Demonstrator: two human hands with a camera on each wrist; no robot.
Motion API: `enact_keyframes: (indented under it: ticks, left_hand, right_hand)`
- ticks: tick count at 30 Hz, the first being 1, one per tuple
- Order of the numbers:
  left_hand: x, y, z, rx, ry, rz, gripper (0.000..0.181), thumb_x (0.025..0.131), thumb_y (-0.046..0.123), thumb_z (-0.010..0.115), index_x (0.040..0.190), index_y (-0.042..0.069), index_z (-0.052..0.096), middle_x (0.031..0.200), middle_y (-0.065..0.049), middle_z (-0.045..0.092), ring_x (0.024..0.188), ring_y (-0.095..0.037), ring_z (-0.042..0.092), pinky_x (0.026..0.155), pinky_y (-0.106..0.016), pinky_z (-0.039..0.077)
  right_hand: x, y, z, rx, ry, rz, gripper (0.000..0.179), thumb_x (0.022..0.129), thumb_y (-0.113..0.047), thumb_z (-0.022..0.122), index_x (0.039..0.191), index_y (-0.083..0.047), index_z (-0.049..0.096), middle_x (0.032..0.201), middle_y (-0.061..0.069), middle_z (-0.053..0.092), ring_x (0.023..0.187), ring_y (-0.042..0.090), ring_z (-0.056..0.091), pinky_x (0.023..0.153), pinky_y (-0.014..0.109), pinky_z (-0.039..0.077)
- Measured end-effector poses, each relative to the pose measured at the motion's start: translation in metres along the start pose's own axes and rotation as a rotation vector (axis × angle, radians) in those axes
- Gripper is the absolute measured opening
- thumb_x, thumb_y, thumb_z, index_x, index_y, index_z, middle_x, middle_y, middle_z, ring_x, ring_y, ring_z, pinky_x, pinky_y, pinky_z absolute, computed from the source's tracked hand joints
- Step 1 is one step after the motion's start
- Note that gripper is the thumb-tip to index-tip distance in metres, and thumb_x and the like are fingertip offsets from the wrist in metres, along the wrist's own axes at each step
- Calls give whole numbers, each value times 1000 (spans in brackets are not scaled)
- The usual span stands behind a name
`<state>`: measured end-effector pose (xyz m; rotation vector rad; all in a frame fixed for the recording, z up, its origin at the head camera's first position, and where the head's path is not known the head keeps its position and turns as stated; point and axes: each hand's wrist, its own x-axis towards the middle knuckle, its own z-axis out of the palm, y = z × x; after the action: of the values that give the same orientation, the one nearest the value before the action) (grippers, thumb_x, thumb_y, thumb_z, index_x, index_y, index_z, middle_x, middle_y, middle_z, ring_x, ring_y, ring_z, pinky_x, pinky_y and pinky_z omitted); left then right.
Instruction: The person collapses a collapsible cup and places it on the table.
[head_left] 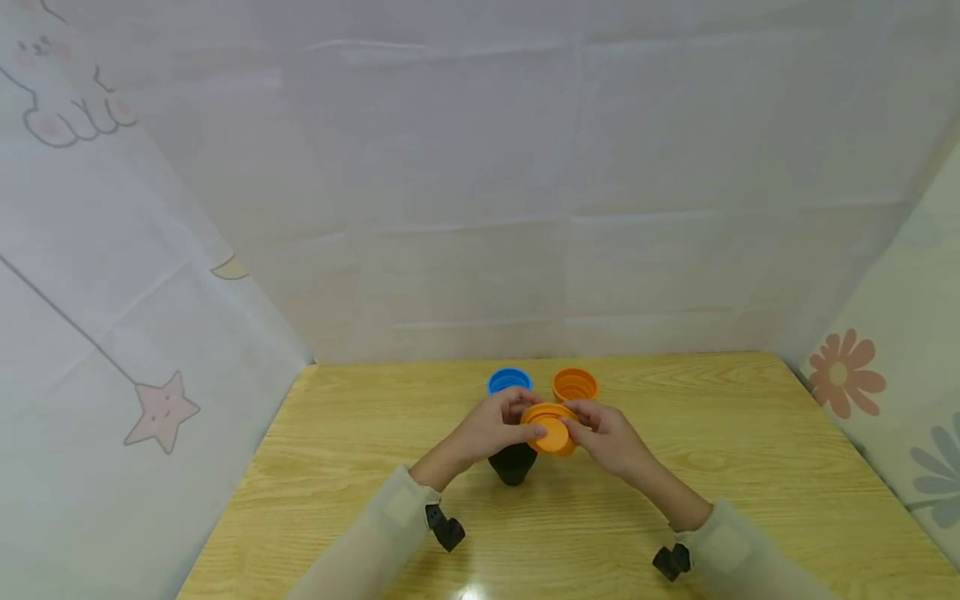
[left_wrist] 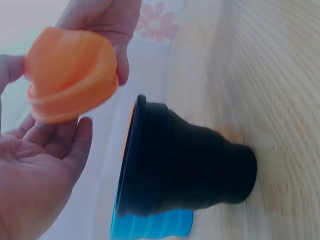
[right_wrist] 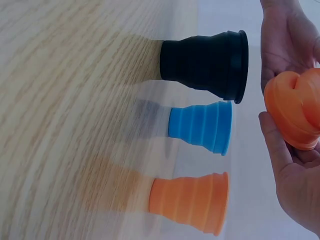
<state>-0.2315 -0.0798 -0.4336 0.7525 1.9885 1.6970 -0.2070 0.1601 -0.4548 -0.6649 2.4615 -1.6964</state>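
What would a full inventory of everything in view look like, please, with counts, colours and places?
Held collapsible cup: one, orange, between both hands, its wall bent inward
Black collapsible cup: one, black, upright on the table, nearest the person
Blue collapsible cup: one, blue, upright beyond the black one
Standing orange cup: one, orange, upright, right of the blue one
Wood-grain table: one, yellowish, beneath the cups
Fabric backdrop: pale, behind and beside the table
Animal print: one, white, upper left
Crescent print: one, yellow, left
Star print: one, pink, left
Flower prints: two, orange-red and grey-blue, right
Wrist cameras: two, black, at the cuffs
Sleeves: two, pale, on both arms
Left hand, right hand: two, bare, gripping the held cup
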Motion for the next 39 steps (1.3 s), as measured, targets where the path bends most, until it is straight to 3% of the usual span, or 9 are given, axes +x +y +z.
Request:
enact_keyframes:
  ticks: [5,9,15,20,26,34,39]
  left_hand:
    - [0,2,2,3,34,32,44,100,18,67,137,0,53,124,-15,67,102,-17,68,89,-31,59]
    - [0,3,2,26,55,51,40,101,17,65,136,1,56,123,-15,66,102,-16,67,86,-29,59]
    - [0,5,2,57,71,76,38,102,21,64,135,4,60,123,-14,66,101,-18,67,84,-29,59]
    - [0,2,2,116,98,79,38,102,25,64,135,7,62,122,-11,67,101,-17,66,84,-29,59]
    - [-2,1,4,178,135,48,42,99,34,68,136,15,63,119,-4,68,103,-17,63,85,-33,58]
    - [-2,1,5,117,142,47,48,96,35,72,137,11,59,120,-6,66,106,-19,63,88,-29,56]
    - [-3,1,5,121,158,56,46,96,33,72,136,13,60,120,-6,66,106,-19,63,90,-31,55]
  right_hand:
    - [0,2,4,-87,22,-88,29,107,-18,53,128,1,62,103,9,72,74,8,61,63,25,54]
    - [-2,0,5,-68,4,-99,28,109,-17,50,128,1,60,104,9,71,84,9,64,72,25,57]
    - [-4,-3,5,64,-26,-31,37,111,-23,44,137,2,52,123,16,65,105,10,65,90,24,55]
    - [-5,-5,4,242,-64,7,42,109,-24,50,141,2,46,134,24,55,111,13,65,92,29,57]
    - [-6,-4,3,241,-61,31,41,103,-22,62,135,0,50,133,21,57,109,19,66,87,29,58]
    - [-7,-5,2,280,15,93,48,101,-24,65,139,-1,46,134,20,53,114,21,63,93,33,57]
    - [-6,-7,2,283,20,83,51,101,-23,66,143,-4,45,139,20,50,119,24,61,93,30,56]
